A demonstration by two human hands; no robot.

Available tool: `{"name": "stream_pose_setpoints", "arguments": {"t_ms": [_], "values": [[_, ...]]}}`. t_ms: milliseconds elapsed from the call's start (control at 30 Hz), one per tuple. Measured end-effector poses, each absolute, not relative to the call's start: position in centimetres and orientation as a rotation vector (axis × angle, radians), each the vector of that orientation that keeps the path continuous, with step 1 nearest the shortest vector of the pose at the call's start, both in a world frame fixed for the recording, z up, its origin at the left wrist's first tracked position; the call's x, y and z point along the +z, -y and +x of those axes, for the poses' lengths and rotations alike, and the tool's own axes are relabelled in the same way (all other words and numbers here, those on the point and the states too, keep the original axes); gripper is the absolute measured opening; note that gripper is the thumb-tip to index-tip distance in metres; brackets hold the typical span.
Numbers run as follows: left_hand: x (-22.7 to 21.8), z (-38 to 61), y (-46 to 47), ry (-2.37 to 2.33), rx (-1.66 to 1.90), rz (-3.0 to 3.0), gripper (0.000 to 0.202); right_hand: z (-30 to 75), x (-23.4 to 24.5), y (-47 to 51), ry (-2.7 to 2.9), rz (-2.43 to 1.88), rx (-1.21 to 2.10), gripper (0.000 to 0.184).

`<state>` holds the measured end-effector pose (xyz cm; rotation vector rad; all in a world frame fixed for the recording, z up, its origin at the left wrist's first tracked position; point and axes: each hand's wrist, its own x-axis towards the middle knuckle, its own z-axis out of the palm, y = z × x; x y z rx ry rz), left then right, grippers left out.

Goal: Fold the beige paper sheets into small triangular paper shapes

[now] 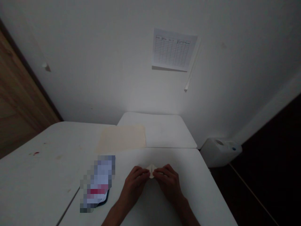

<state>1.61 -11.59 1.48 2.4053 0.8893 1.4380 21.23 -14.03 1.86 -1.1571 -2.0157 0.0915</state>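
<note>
A small folded piece of pale paper (151,169) lies on the white table (47,175) in front of me. My left hand (134,185) pinches its left side with curled fingers. On the other side, my right hand (168,183) has its fingertips pressed together on the paper. The two hands almost meet at the fold, and most of the paper is hidden beneath them.
A cream sheet (122,138) lies farther back on the table. A blurred flat object (98,183) rests left of my hands. A printed chart (172,50) hangs on the wall. A white container (219,151) stands on the dark floor at right. A wooden door (16,100) is at left.
</note>
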Motion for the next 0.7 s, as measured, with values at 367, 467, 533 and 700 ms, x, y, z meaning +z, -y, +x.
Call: {"name": "stream_pose_setpoints", "arguments": {"t_ms": [367, 467, 533, 700], "values": [[1.5, 1.4, 11.8, -0.884, 1.485, 2.409, 0.025, 21.4, 2.1, 14.1, 1.941, -1.029, -0.033, 0.02], [1.4, 1.6, 12.1, -0.934, 1.425, 2.361, 0.021, 21.3, 2.1, 14.3, 1.942, -1.028, -0.029, 0.022], [1.5, 1.7, 12.4, -0.962, 1.387, 2.319, 0.02, 21.2, 2.0, 14.4, 1.942, -1.022, -0.023, 0.023], [2.0, 1.8, 12.7, -0.982, 1.372, 2.179, 0.019, 21.2, 1.9, 14.3, 1.93, -0.995, 0.0, 0.025]]}}
